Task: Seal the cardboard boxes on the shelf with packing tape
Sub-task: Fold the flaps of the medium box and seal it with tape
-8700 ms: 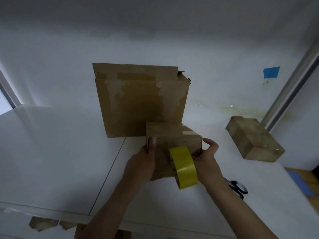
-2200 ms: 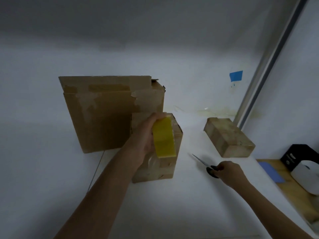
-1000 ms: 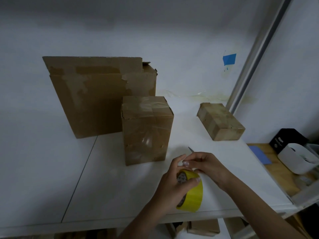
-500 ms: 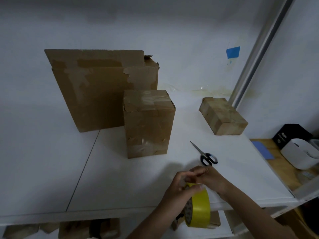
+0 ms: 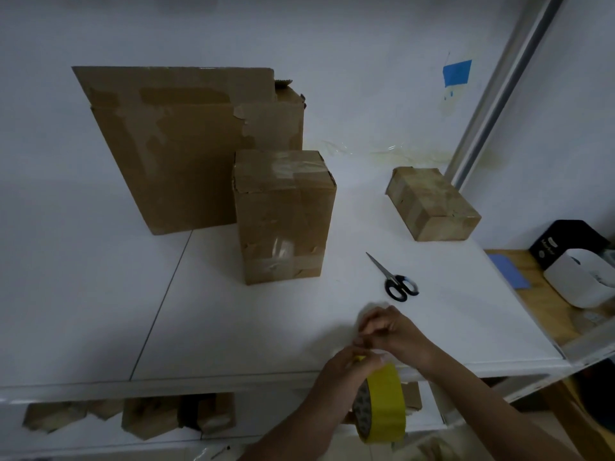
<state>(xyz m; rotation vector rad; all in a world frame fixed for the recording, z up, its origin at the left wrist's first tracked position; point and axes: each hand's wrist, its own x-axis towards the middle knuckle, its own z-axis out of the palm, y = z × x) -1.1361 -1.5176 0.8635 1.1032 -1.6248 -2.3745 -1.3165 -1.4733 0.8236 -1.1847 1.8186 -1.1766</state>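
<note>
"How far along?"
"Middle box (image 5: 283, 214) at twelve looks taped; big box (image 5: 186, 144) at eleven looks open. Left hand (image 5: 346, 364) grips the tape (image 5: 382, 407) at five, right hand (image 5: 389, 331) pinches its end."

Left hand (image 5: 346, 364): grips yellow packing-tape roll (image 5: 382, 405) at white shelf's (image 5: 233, 327) front edge.
Right hand (image 5: 391, 331): fingers curled at roll's top; pinch unclear.
Black-handled scissors (image 5: 396, 281): flat on shelf, near tall brown cardboard box (image 5: 284, 217).
</note>
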